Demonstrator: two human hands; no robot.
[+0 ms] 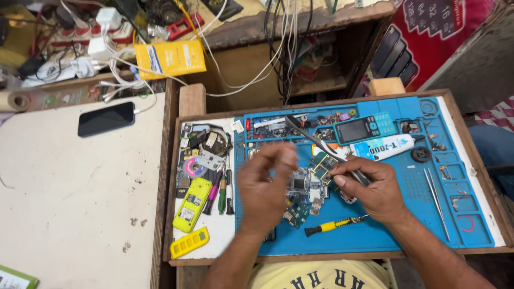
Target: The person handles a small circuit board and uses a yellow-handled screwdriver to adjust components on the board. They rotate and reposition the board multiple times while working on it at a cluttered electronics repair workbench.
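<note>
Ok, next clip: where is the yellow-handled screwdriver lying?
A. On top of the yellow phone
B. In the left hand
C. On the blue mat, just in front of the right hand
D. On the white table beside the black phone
C: the yellow-handled screwdriver lies loose on the blue mat, just in front of the right hand.

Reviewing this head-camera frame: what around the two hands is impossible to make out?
- Left hand: motion-blurred; whether its fingertips pinch anything cannot be told.
- Tool in the right hand: its lower end is hidden under the fingers; its kind is unclear.
- Circuit boards: partly covered by both hands; components too small to identify.
- Small parts in the blue mat compartments: too small to name.
</note>
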